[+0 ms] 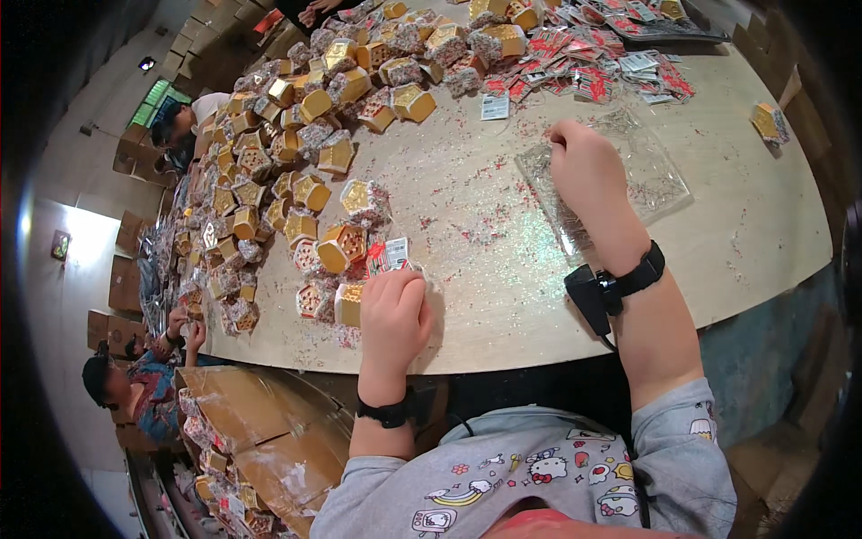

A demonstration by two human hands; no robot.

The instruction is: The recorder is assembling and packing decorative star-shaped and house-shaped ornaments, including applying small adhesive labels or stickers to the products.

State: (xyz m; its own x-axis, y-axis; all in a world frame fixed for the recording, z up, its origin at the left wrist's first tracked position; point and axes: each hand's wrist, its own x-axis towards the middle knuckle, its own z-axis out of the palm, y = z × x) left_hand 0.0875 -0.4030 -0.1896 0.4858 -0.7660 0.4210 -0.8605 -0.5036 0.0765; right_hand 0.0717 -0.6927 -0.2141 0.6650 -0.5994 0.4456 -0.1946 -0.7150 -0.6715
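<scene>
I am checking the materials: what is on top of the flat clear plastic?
Thin tangled strands show across the clear plastic; whether on top or inside is unclear. The right hand hides part of it, so anything beneath the hand cannot be seen.

The head view, fisheye-wide, looks steeply down from just above the near edge of the desk [503, 328], facing across toward its far edge.

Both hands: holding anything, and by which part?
The left hand seems to pinch a red-and-white card at its near edge; whether the right hand holds anything can't be told.
</scene>
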